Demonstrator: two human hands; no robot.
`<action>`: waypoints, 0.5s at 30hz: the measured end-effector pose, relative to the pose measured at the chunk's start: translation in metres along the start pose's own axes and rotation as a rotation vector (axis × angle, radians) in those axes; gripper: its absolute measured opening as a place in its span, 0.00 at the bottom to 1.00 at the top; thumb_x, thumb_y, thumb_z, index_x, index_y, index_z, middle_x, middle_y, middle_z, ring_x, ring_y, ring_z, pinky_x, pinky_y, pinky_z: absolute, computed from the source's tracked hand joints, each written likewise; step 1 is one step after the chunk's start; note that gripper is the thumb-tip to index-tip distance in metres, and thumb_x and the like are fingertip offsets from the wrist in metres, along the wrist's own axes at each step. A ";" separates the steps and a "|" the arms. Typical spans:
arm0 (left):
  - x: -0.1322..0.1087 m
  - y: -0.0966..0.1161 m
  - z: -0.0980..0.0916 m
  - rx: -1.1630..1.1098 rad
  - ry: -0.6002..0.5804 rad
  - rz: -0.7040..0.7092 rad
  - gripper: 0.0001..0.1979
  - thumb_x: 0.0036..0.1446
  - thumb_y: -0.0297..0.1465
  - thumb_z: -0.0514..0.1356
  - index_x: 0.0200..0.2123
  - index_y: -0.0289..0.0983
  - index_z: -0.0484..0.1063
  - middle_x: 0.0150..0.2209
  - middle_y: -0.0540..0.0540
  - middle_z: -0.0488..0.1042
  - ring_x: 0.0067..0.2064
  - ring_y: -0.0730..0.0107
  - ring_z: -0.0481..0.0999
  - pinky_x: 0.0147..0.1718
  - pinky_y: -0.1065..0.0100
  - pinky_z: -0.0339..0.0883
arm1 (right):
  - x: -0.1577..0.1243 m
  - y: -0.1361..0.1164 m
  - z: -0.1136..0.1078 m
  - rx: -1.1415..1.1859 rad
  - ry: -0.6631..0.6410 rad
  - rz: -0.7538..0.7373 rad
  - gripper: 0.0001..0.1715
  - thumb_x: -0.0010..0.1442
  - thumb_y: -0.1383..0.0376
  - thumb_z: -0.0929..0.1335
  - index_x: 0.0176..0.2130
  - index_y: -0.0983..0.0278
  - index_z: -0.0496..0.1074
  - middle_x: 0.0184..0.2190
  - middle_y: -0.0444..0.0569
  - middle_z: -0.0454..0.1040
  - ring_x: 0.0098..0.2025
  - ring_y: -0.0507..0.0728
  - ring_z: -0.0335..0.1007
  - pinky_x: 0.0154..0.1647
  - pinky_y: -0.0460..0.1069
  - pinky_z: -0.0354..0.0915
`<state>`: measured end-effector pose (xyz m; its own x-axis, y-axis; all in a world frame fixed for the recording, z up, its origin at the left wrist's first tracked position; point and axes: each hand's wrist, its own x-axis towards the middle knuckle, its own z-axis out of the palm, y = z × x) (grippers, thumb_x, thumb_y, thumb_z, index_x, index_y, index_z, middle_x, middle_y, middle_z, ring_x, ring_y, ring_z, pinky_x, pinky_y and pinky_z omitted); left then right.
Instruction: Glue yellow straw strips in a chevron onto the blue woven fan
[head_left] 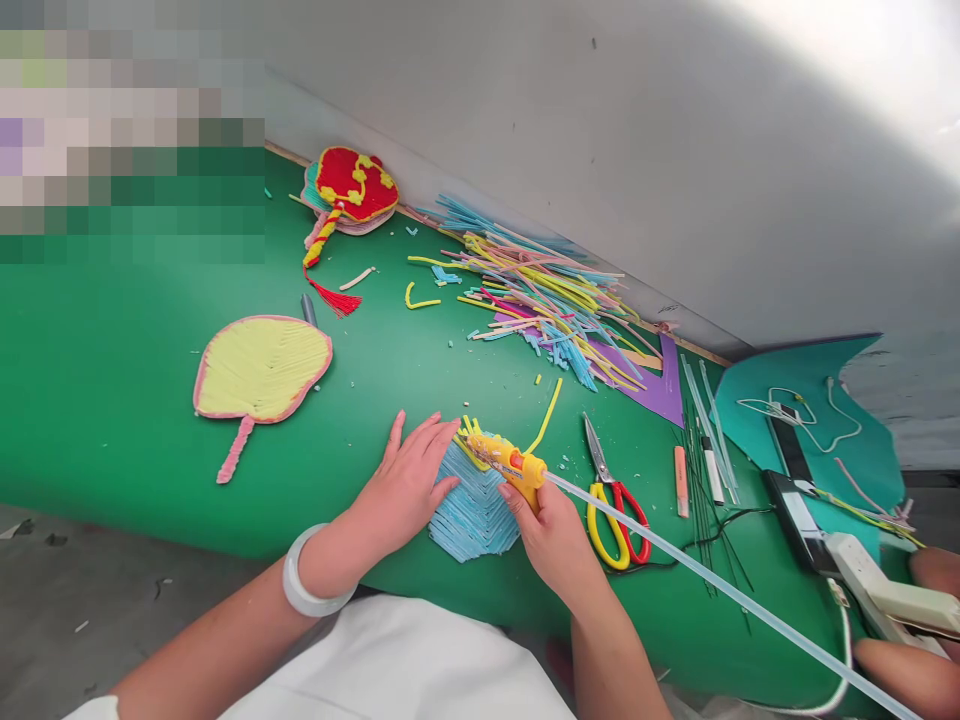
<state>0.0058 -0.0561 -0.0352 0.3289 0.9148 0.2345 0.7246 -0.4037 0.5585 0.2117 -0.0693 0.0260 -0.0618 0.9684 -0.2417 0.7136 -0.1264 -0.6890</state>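
My right hand is wrapped round the handle of a yellow hot glue gun, with a long clear glue stick running out of its back end. The gun's nozzle is over the top of a blue fan-shaped piece made of pipe cleaners, where short yellow pipe cleaners stand along the edge. My left hand lies with fingers stretched out at the left of the blue piece, its fingertips close to the yellow bits. Whether the nozzle touches the piece is hidden.
Scissors lie right of my right hand. A pile of pipe cleaners is along the wall. A yellow fan and a red fan lie left. Another person's hand shows by a power strip.
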 end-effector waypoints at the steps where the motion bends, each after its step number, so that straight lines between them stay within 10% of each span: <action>1: 0.000 0.000 0.000 0.000 -0.002 0.000 0.32 0.65 0.29 0.56 0.68 0.43 0.46 0.63 0.39 0.66 0.68 0.56 0.59 0.68 0.39 0.40 | 0.000 0.000 0.000 -0.007 -0.002 -0.001 0.27 0.65 0.47 0.61 0.51 0.61 0.73 0.44 0.55 0.78 0.45 0.64 0.74 0.47 0.57 0.69; 15: -0.001 0.000 0.000 0.001 0.013 0.004 0.33 0.64 0.30 0.57 0.68 0.43 0.46 0.63 0.39 0.66 0.67 0.56 0.60 0.68 0.40 0.40 | -0.008 0.005 -0.002 -0.048 0.008 -0.049 0.22 0.66 0.51 0.61 0.48 0.62 0.73 0.45 0.54 0.77 0.43 0.62 0.72 0.45 0.56 0.69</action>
<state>0.0059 -0.0565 -0.0358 0.3239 0.9134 0.2466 0.7242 -0.4071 0.5566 0.2172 -0.0770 0.0256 -0.0921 0.9748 -0.2033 0.7428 -0.0688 -0.6660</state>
